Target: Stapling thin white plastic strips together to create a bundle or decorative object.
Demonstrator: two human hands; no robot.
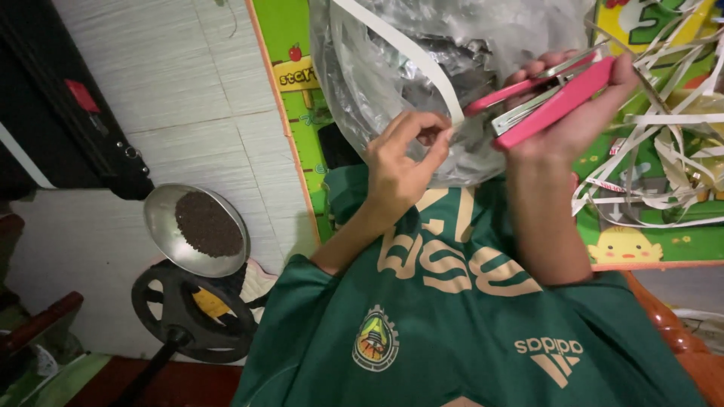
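My left hand (403,162) pinches the end of a long white paper strip (400,45) between thumb and fingers, just in front of my green shirt. My right hand (577,113) grips a pink stapler (554,102), its jaws apart and pointing left toward the strip's pinched end. Stapler and strip sit a short gap apart. Behind both hands lies a crumpled clear plastic bag (377,75) with silvery contents.
A tangle of white paper strips (664,143) lies at the right on a green play mat (648,241). On the pale floor at the left stand a metal bowl (162,226) of dark seeds, a black round stand (188,316) and a black case (83,113).
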